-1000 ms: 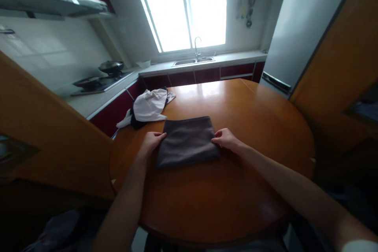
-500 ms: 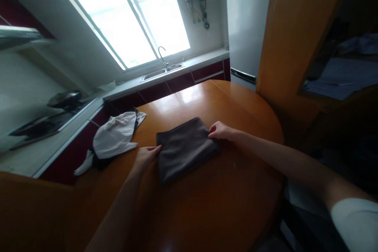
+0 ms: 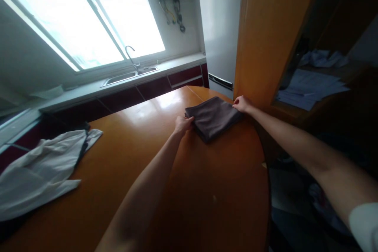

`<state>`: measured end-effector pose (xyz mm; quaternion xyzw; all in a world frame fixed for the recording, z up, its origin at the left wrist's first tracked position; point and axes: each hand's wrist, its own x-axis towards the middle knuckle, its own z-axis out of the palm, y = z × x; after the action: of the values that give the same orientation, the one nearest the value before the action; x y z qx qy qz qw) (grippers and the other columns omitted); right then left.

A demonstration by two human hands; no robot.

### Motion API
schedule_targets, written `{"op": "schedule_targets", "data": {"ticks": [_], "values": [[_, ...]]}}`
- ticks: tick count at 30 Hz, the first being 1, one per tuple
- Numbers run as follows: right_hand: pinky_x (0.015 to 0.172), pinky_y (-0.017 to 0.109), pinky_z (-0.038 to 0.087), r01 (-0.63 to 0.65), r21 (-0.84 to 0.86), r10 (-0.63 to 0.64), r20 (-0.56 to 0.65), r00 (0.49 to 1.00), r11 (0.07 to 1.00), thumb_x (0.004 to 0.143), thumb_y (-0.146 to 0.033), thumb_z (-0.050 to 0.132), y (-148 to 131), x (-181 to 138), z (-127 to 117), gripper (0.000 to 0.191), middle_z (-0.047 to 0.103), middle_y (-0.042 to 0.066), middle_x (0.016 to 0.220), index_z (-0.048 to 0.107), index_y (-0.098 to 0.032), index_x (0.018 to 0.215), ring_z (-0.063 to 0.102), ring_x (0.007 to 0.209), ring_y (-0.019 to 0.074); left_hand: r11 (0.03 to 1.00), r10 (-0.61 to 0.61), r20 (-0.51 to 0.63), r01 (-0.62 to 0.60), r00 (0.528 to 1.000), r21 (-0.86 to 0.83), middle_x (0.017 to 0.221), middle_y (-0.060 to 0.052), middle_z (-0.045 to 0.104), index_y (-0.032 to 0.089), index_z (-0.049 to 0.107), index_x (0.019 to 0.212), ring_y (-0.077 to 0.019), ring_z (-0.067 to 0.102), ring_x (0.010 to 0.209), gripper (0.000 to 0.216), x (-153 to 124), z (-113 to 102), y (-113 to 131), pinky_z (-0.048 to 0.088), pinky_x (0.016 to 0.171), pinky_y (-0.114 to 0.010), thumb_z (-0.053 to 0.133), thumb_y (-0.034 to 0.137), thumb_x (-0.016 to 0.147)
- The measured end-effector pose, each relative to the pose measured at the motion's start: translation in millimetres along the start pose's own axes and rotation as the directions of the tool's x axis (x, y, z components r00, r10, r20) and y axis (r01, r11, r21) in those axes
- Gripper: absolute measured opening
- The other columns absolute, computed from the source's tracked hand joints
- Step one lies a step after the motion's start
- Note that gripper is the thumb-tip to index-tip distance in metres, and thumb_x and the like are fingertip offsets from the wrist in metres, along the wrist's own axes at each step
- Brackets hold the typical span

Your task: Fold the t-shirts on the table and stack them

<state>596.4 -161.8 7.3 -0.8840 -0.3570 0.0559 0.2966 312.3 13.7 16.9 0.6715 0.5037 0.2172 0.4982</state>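
Folded dark cloth (image 3: 214, 117) pinched at opposite edges by left hand (image 3: 182, 124) and right hand (image 3: 241, 104).

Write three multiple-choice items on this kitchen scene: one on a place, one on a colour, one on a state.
1. Where does the folded dark grey cloth lie?
A. on the round orange wooden table, near its far right edge
B. in the steel sink
C. on the floor

2. What colour is the crumpled garment at the table's left?
A. red
B. white
C. green

3. How do the hands meet the cloth?
A. both away from it
B. only one touches it
C. left hand and right hand at opposite ends

Answers: 1 A, it rests on the tabletop by the wooden partition; 2 B, the fabric is pale white; 3 C, each hand's fingers touch an end of the cloth.
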Motion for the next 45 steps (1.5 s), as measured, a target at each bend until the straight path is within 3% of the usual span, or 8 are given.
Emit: {"op": "schedule_targets", "data": {"ticks": [5,20,28,32,34,37,39,45], "values": [[0.084,0.029,0.051,-0.023,-0.221,0.005,-0.086,0.996,0.975,0.087,-0.028,0.072,9,28,-6,0.015,0.076,0.009,0.105,0.075,-0.019,0.098,0.070,0.099,0.0224,0.999,0.020,-0.033,-0.021,0.999,-0.028,0.052,-0.001,0.059,0.013,0.063,0.067,-0.0138,0.062,0.047,0.028,37,36,18,0.052,0.046,-0.020,0.084,0.029,0.074],[0.097,0.039,0.046,0.041,-0.442,-0.105,-0.121,0.987,0.896,0.099,-0.022,0.047,-23,33,-6,0.032,0.070,0.023,0.119,0.071,-0.009,0.115,0.063,0.116,0.0312,0.996,0.007,-0.068,-0.012,0.998,-0.084,0.065,-0.007,0.069,0.011,0.068,0.083,-0.0199,0.072,0.062,0.031,62,46,32,0.057,0.050,-0.021,0.087,0.033,0.073],[0.120,0.049,0.024,0.406,-0.142,-0.393,0.116,0.912,0.903,0.103,-0.054,0.036,-109,-55,76,0.062,0.035,0.015,0.164,0.046,-0.018,0.153,0.030,0.150,0.0298,0.995,0.100,-0.052,-0.100,0.994,0.012,0.071,-0.012,0.072,0.009,0.071,0.090,-0.0246,0.074,0.069,0.037,58,43,32,0.059,0.055,-0.027,0.084,0.041,0.076],[0.123,0.055,0.012,0.396,-0.138,-0.381,0.120,0.917,0.908,0.103,-0.057,0.035,-124,-82,101,0.072,0.025,0.018,0.167,0.032,-0.013,0.159,0.019,0.155,0.0300,0.975,0.192,-0.084,-0.180,0.978,0.127,0.101,-0.022,0.075,0.007,0.073,0.103,-0.0344,0.072,0.104,0.036,65,32,37,0.060,0.083,-0.038,0.072,0.039,0.087],[0.123,0.055,0.012,0.400,-0.148,-0.390,0.096,0.916,0.904,0.103,-0.054,0.036,-124,-84,102,0.071,0.023,0.019,0.167,0.029,-0.013,0.160,0.018,0.155,0.0304,0.909,0.371,-0.075,-0.345,0.925,0.235,0.129,-0.023,0.067,0.009,0.069,0.121,-0.0337,0.062,0.125,0.037,72,26,37,0.051,0.103,-0.041,0.060,0.031,0.093],[0.123,0.056,0.012,0.443,-0.159,-0.433,0.094,0.896,0.882,0.103,-0.050,0.037,-124,-84,100,0.069,0.023,0.018,0.167,0.029,-0.013,0.160,0.019,0.155,0.0300,0.559,0.713,0.206,-0.721,0.670,0.410,0.157,-0.013,0.045,0.016,0.053,0.146,-0.0281,0.040,0.146,0.049,89,21,29,0.031,0.122,-0.043,0.043,0.024,0.099],[0.123,0.057,0.011,0.470,-0.154,-0.459,0.104,0.883,0.869,0.103,-0.049,0.036,-125,-84,100,0.068,0.025,0.017,0.167,0.030,-0.013,0.160,0.020,0.155,0.0291,0.368,0.723,0.420,-0.820,0.548,0.438,0.164,-0.008,0.036,0.020,0.044,0.154,-0.0293,0.025,0.154,0.053,101,21,19,0.022,0.125,-0.049,0.039,0.029,0.102],[0.124,0.056,0.008,0.483,-0.153,-0.467,0.133,0.874,0.862,0.102,-0.053,0.038,-124,-86,106,0.072,0.025,0.018,0.166,0.031,-0.010,0.159,0.021,0.155,0.0291,0.364,0.642,0.485,-0.793,0.594,0.489,0.166,-0.009,0.029,0.011,0.037,0.157,-0.0276,0.010,0.157,0.061,127,33,-8,0.015,0.128,-0.044,0.024,0.041,0.105]]}}
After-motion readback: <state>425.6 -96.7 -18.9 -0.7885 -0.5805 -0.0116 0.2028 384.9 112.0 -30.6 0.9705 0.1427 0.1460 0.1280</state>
